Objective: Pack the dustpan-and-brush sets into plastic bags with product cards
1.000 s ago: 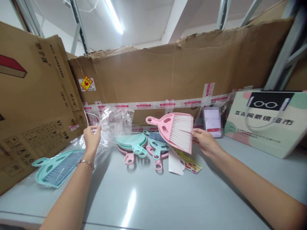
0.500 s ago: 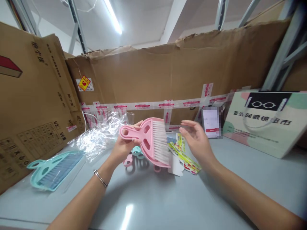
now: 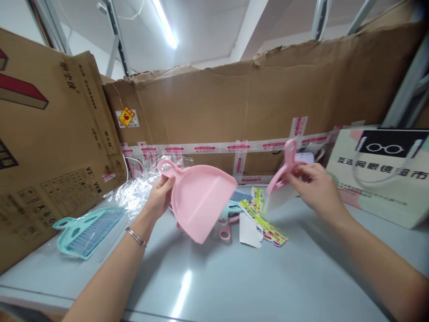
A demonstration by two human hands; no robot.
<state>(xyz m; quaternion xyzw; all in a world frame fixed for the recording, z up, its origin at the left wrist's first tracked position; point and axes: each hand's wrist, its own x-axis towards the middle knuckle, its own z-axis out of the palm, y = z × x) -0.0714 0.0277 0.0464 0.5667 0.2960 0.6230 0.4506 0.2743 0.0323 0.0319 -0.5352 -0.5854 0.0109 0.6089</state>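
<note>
My left hand [image 3: 161,195] grips the handle of a small pink dustpan [image 3: 201,199], held up above the grey table [image 3: 234,277] with its flat back toward me. My right hand [image 3: 313,188] is closed on a pink hand brush [image 3: 281,183] with white bristles, handle pointing up, held apart to the right of the pan. Below and between them lie more teal and pink pans and brushes [image 3: 231,212] and printed paper cards [image 3: 264,219].
A teal dustpan and brush set [image 3: 87,226] lies at the left by crinkled clear plastic bags [image 3: 137,192]. Cardboard boxes [image 3: 50,147] wall the left and back. A paper bag with a glasses print [image 3: 382,172] stands at the right, a phone [image 3: 304,157] beside it.
The pink set passed from my right hand to my left. Now it is split: the dustpan stays in my left hand, and the brush has been pulled out to the right.
</note>
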